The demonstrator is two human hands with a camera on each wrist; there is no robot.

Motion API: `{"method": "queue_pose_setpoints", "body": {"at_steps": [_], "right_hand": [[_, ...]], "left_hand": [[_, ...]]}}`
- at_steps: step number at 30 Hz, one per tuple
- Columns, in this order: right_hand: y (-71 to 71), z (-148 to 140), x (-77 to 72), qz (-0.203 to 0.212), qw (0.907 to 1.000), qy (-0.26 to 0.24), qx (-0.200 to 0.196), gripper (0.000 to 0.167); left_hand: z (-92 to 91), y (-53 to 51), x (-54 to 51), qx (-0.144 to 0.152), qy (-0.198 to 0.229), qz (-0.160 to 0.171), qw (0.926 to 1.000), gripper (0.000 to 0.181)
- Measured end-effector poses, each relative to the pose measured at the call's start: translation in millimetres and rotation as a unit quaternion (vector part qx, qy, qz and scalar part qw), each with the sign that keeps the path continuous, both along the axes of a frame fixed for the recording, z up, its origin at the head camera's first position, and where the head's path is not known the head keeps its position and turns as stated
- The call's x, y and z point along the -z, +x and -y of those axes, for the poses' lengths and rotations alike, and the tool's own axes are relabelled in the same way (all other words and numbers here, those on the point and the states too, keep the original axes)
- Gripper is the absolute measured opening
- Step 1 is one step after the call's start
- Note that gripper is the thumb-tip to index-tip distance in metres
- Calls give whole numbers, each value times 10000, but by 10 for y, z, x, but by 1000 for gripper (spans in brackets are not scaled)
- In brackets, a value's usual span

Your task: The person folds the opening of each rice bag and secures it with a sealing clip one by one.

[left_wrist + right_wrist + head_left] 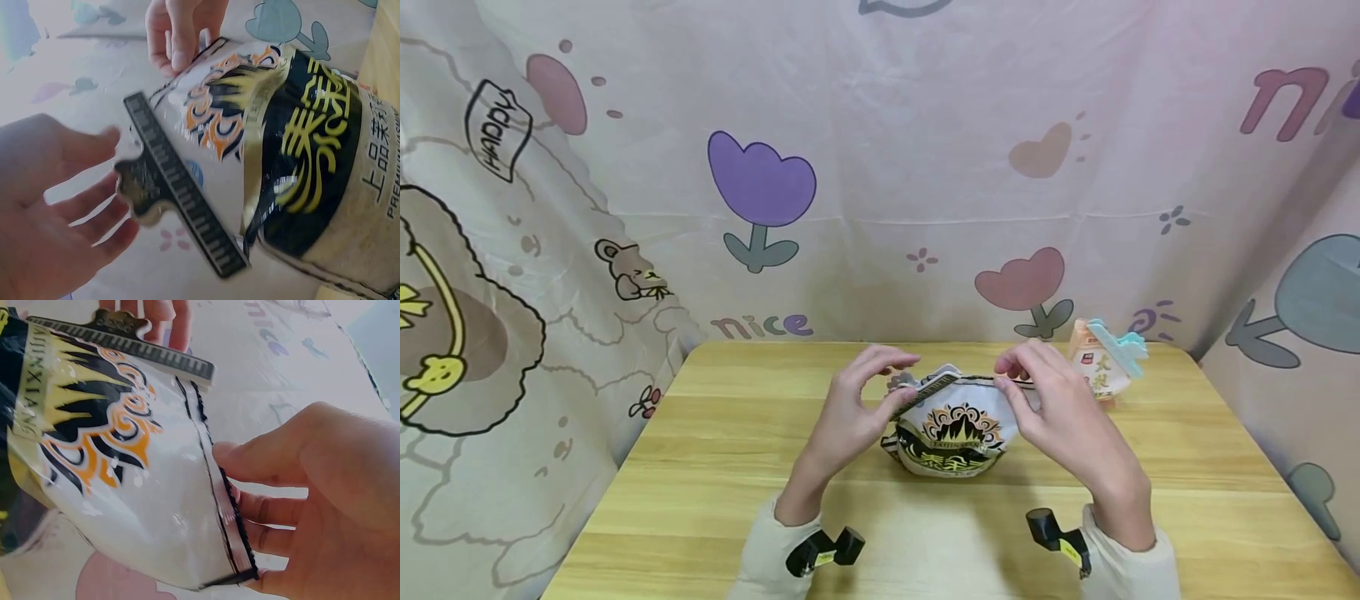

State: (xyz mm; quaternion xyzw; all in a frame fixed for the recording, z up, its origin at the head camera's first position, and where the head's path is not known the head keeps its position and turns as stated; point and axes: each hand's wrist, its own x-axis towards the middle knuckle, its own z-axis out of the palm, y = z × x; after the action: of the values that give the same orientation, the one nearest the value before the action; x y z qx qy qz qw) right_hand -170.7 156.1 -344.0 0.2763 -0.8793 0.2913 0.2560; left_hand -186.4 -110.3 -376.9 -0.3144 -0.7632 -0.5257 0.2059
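Observation:
A white, black and gold rice bag [958, 429] with an orange and black crest stands on the table in the head view. A metal sealing clip [187, 187] with a ruler-like bar sits slanted across one top corner of the bag. My left hand [853, 404] is beside that clip; in the left wrist view its thumb and fingers are spread around the clip's handle without gripping it. My right hand [1060, 412] pinches the bag's dark-lined top edge [215, 500], thumb in front and fingers behind.
At the back right of the wooden table [700, 467] stands a small orange and white packet [1092, 371] with a light blue clip [1116, 350] on its top. A printed curtain [880, 167] hangs behind the table and along both sides.

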Motion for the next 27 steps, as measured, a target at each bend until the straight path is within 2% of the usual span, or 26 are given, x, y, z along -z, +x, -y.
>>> {"method": "queue_pose_setpoints", "body": {"at_steps": [4, 7, 9, 12, 15, 18, 23, 27], "right_hand": [[5, -35, -19, 2, 10000, -45, 72, 16], [2, -53, -29, -5, 10000, -42, 40, 16], [2, -63, -29, -21, 10000, -6, 12, 17], [8, -78, -16, -92, 9999, 47, 0, 18], [7, -87, 0, -206, 9997, 93, -28, 19], [3, -92, 15, -381, 9991, 154, -117, 19], [-11, -108, 16, -694, 9968, 255, -292, 18], [-24, -128, 3, -796, 9953, 434, -350, 12]], "left_hand": [[-119, 73, -68, -433, -126, -793, 9958, 30], [-239, 108, -119, -634, -377, -1325, 9884, 22], [-331, 124, -156, -772, -702, -1548, 9824, 20], [-476, 129, -231, -974, -1409, -1728, 9699, 17], [-603, 105, -303, -1121, -2203, -1830, 9515, 12], [-676, 82, -358, -1244, -2803, -1858, 9335, 7], [-722, 63, -385, -1418, -3360, -1902, 9115, 5], [-748, 58, -357, -1543, -3469, -2100, 9010, 11]]}}
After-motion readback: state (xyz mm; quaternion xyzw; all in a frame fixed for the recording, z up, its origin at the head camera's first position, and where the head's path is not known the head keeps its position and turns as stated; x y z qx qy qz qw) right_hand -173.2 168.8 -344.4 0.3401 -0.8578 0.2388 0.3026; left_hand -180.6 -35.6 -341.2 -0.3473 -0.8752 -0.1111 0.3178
